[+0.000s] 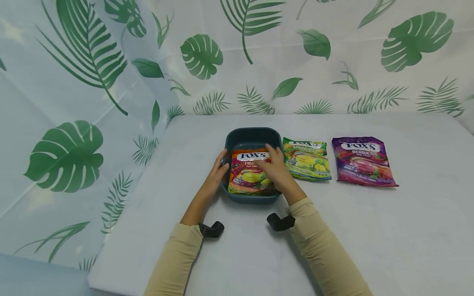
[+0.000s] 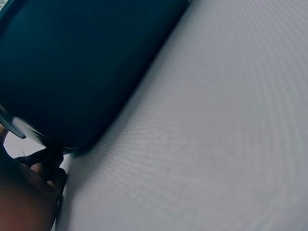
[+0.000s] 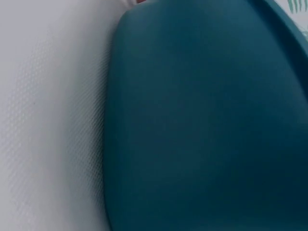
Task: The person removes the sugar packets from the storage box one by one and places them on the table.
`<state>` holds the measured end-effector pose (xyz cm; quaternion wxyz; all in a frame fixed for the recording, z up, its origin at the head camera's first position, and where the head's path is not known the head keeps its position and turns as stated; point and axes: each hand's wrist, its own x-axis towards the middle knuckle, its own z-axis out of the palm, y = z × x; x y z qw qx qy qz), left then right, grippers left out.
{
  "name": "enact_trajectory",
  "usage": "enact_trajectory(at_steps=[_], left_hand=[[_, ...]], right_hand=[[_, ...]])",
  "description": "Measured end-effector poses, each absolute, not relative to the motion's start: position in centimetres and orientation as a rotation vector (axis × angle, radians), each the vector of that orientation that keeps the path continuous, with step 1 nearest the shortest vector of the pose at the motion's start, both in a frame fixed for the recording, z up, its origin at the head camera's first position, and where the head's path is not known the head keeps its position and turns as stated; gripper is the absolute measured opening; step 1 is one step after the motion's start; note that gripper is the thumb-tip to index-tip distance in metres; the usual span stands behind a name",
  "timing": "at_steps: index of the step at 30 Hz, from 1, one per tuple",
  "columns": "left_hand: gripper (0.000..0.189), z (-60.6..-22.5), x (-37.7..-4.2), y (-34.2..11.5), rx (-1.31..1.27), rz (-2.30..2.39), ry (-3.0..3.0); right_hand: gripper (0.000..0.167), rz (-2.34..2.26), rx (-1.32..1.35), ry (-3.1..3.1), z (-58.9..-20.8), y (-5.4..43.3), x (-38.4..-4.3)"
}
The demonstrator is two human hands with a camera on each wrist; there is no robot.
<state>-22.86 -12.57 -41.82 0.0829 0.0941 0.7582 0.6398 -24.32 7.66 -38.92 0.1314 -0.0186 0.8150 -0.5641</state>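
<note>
A dark teal plastic basin (image 1: 249,200) rests on the white table, with an orange-red FOX'S Fruits candy packet (image 1: 249,179) lying inside, label up. My left hand (image 1: 212,177) grips the basin's left rim, thumb toward the inside. In the left wrist view, curled fingers of that hand (image 2: 36,180) show at the basin's edge (image 2: 91,62). On the packet's right part lies my right hand (image 1: 278,170), fingers and thumb extended, near the right rim. The right wrist view holds mostly the basin's outer wall (image 3: 192,120); the right hand is out of that view.
Right of the basin, close to its wall, lies a green-yellow FOX'S candy packet (image 1: 306,160). Farther right is a purple FOX'S Berries packet (image 1: 364,162). A leaf-print curtain (image 1: 259,88) hangs behind the white table (image 1: 414,230) and along its left side.
</note>
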Motion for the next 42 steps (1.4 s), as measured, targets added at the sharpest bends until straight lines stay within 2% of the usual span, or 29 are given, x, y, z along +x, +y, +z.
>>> enact_trajectory(at_steps=[11, 17, 30, 35, 42], left_hand=[[0.054, -41.82, -22.85, -12.49, 0.286, 1.903, 2.279], [0.054, -41.91, -22.97, -12.55, 0.317, 1.918, 2.275], [0.053, -41.75, -22.88, -12.59, 0.296, 1.915, 2.285], [0.053, -41.5, -22.86, -12.46, 0.304, 1.913, 2.305], [0.053, -41.55, -22.71, -12.14, 0.268, 1.902, 2.298]], right_hand=[[0.066, -1.952, -0.079, 1.881, -38.78, 8.3, -24.35], [0.061, -1.749, -0.163, 2.018, -39.08, 8.09, -24.27], [0.066, -1.613, -0.286, 2.177, -38.96, 7.97, -24.06], [0.069, -1.685, -0.258, 2.183, -38.86, 8.04, -23.86], [0.071, -1.731, -0.073, 2.15, -38.74, 7.87, -23.47]])
